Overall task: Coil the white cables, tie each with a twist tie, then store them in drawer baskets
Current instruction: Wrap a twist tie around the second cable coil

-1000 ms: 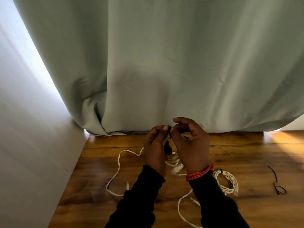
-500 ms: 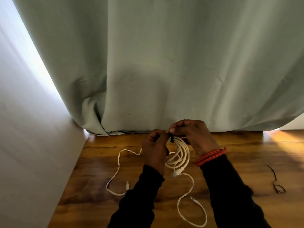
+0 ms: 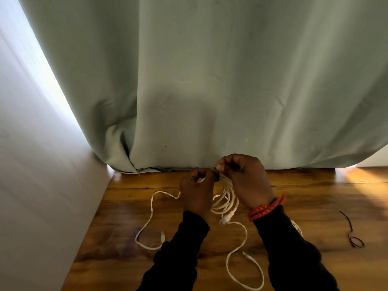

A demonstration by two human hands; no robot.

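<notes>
Both hands meet at the far edge of the table [image 3: 315,198], just in front of the curtain [image 3: 210,80]. The left hand [image 3: 196,192] curls its fingers round the top of the coil [image 3: 227,198], and the right hand [image 3: 244,177] pinches at the same spot, thumb and forefinger closed on a small dark tie [image 3: 218,177] wrapped there; only a sliver of the tie shows between the fingertips, so how far it is twisted cannot be told. The coil hangs between the wrists, its left half hidden behind the left hand, with a plug [image 3: 226,218] at its 6 o'clock. A loose cable [image 3: 151,215] trails on the wood at 8 o'clock of the hands, one stretch passing behind the left hand. Another loop [image 3: 237,267] lies at 6 o'clock, its bottom reaching the frame's lower edge. A second coil [image 3: 298,227] is almost wholly covered by the right sleeve [image 3: 294,255], just a pale edge showing. A spare tie [image 3: 352,232] lies well apart at 4 o'clock. An orange bracelet [image 3: 266,207] circles the right wrist.
</notes>
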